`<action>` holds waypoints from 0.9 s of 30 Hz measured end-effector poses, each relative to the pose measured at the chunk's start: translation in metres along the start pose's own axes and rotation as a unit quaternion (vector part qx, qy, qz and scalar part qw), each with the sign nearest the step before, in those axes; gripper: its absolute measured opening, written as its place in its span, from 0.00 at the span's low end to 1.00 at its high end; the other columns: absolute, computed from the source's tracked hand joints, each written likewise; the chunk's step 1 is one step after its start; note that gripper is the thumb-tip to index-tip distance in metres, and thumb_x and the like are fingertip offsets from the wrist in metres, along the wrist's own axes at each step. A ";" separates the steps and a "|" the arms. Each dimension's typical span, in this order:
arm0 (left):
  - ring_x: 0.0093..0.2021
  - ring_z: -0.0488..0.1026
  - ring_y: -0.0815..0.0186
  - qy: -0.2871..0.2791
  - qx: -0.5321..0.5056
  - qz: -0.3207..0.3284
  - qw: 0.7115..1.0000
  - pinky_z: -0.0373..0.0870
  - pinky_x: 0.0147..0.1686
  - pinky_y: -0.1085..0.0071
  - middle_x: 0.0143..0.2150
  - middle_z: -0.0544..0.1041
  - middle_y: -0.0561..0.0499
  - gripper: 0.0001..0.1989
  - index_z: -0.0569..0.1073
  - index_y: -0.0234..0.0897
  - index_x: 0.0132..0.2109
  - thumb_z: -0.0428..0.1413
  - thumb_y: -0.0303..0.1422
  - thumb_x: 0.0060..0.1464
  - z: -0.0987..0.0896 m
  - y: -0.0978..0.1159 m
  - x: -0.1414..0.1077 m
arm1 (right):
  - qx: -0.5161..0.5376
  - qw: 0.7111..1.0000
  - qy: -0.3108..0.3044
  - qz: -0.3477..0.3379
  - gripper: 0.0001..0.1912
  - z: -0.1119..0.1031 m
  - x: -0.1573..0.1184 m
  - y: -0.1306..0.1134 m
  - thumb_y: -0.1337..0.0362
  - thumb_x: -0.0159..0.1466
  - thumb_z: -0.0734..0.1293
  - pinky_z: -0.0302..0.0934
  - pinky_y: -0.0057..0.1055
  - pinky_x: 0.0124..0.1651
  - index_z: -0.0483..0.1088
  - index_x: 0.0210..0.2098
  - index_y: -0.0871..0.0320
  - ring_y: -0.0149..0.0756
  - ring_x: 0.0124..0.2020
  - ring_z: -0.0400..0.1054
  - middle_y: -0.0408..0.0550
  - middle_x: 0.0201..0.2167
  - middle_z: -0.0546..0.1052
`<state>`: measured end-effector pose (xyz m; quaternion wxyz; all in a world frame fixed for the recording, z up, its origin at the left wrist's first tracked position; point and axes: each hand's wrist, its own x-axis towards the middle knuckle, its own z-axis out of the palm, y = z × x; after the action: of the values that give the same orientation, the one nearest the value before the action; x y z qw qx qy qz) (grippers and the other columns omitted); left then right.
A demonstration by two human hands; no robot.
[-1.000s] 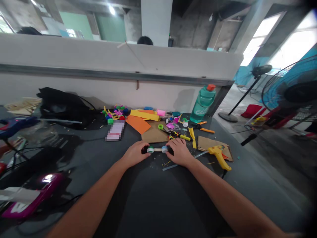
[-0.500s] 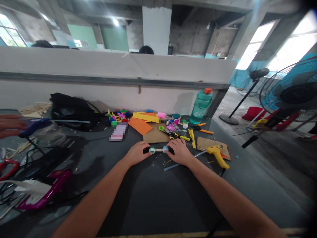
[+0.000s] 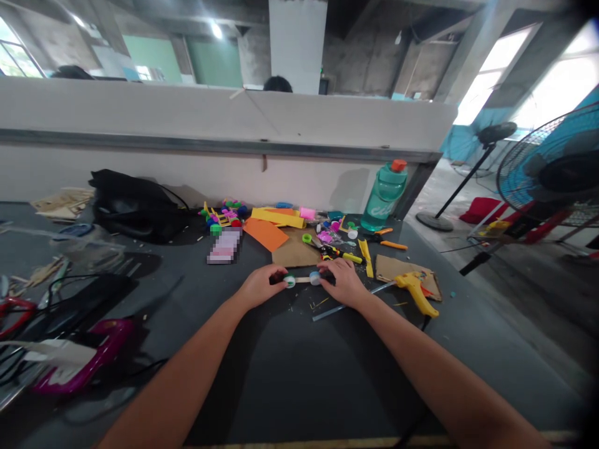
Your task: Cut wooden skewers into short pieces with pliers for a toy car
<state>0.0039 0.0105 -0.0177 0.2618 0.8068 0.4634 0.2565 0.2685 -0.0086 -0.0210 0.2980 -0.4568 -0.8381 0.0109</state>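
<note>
A short wooden stick [image 3: 303, 280] links two bottle caps just above the dark tabletop, or resting on it; I cannot tell which. At its left end, the thumb and fingers of my left hand [image 3: 260, 286] pinch a green and white bottle cap [image 3: 290, 282]. My right hand [image 3: 344, 284] closes its fingertips on a pale blue bottle cap [image 3: 314, 278] at the other end. Under and beside my right wrist lie a clear glue stick [image 3: 328, 313] and a yellow hot glue gun [image 3: 416, 294].
Behind my hands are cardboard [image 3: 294, 249], scissors [image 3: 314, 242], orange paper [image 3: 266, 236] and small colourful parts. A teal bottle [image 3: 384, 194] stands at the back right. Leftward lie a black bag [image 3: 133, 206] and a magenta-framed object [image 3: 110, 340] among cables. A fan [image 3: 561, 168] stands right of the table.
Another person's hand, with a dark blue object and a clear stick, has left the view at the left. My hands keep nearly the same place on the caps; the view has shifted slightly.
</note>
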 end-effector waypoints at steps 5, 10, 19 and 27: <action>0.34 0.72 0.67 0.002 0.007 0.007 1.000 0.65 0.32 0.73 0.36 0.76 0.53 0.12 0.74 0.41 0.43 0.57 0.37 0.51 -0.001 0.001 0.000 | 0.010 1.000 0.004 0.001 0.17 0.001 0.001 0.001 0.66 0.58 0.67 0.51 0.41 0.50 0.65 0.47 0.54 0.42 0.42 0.66 0.47 0.36 0.77; 0.33 0.71 0.67 0.005 0.008 0.012 1.000 0.65 0.32 0.73 0.36 0.76 0.53 0.12 0.74 0.41 0.43 0.56 0.37 0.51 0.000 0.001 0.000 | 0.009 1.000 0.004 0.001 0.18 0.000 0.000 0.001 0.66 0.57 0.67 0.51 0.41 0.50 0.65 0.47 0.54 0.43 0.42 0.66 0.47 0.36 0.77; 0.34 0.71 0.66 -0.008 0.042 0.042 0.998 0.66 0.32 0.72 0.35 0.75 0.52 0.11 0.74 0.41 0.42 0.57 0.35 0.50 -0.004 0.005 -0.001 | -0.007 1.000 -0.012 -0.008 0.14 -0.001 0.000 0.000 0.65 0.56 0.68 0.50 0.42 0.50 0.69 0.42 0.54 0.43 0.43 0.65 0.48 0.38 0.77; 0.36 0.73 0.65 -0.014 0.028 0.054 0.998 0.68 0.37 0.70 0.42 0.75 0.50 0.20 0.70 0.41 0.50 0.59 0.35 0.48 -0.005 0.006 -0.002 | -0.011 1.000 -0.023 -0.016 0.15 -0.002 0.001 -0.001 0.64 0.56 0.68 0.50 0.42 0.51 0.67 0.44 0.54 0.43 0.44 0.65 0.48 0.40 0.77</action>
<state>0.0031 0.0074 -0.0103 0.2313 0.8411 0.4228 0.2456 0.2685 -0.0091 -0.0190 0.2732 -0.4459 -0.8524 0.0072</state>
